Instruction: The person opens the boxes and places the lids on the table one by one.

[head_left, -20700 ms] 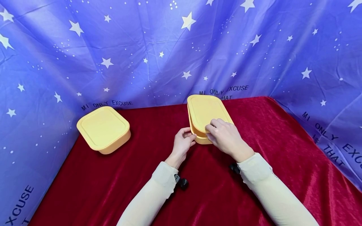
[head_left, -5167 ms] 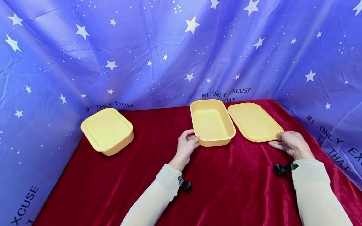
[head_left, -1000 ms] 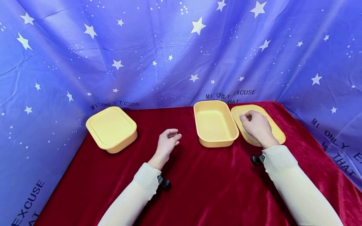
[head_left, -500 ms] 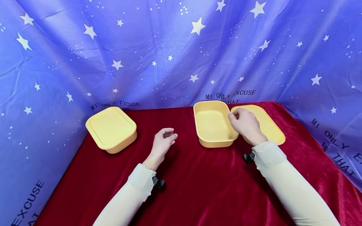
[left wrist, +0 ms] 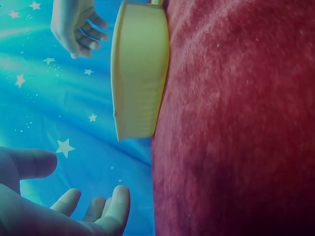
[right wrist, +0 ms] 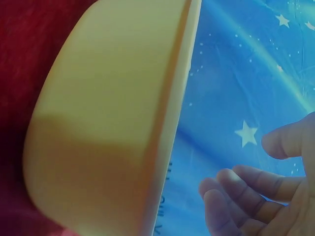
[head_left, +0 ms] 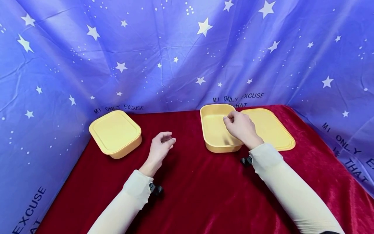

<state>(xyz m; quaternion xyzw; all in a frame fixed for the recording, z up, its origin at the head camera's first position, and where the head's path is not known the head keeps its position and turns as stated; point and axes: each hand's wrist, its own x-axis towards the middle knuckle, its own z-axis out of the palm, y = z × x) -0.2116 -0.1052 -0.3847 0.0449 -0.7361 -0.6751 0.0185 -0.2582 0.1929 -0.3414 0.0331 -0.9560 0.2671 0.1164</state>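
In the head view, my right hand (head_left: 242, 126) hovers over the uncovered yellow food container (head_left: 223, 149), its fingers loosely bent and holding nothing. The right wrist view shows those fingers (right wrist: 256, 194) apart from the container's side wall (right wrist: 108, 98). A flat yellow lid (head_left: 271, 130) lies right of the container, partly behind my right hand. My left hand (head_left: 159, 148) hangs above the cloth between the two containers, touching neither. Relaxed, parted fingers (left wrist: 118, 206) show in the left wrist view. Left of it stands a second yellow container (head_left: 115, 133) with its lid on.
A dark red velvet cloth (head_left: 187, 195) covers the table. Behind and beside it hangs a blue curtain (head_left: 163, 39) with white stars and lettering. A black wrist camera (head_left: 156, 189) sits on the left wrist, another camera (head_left: 246, 161) on the right.
Earlier the lid came off the right container and was laid beside it. Over the last second my right hand has moved left from above the lid to above the container; my left hand has drifted left.
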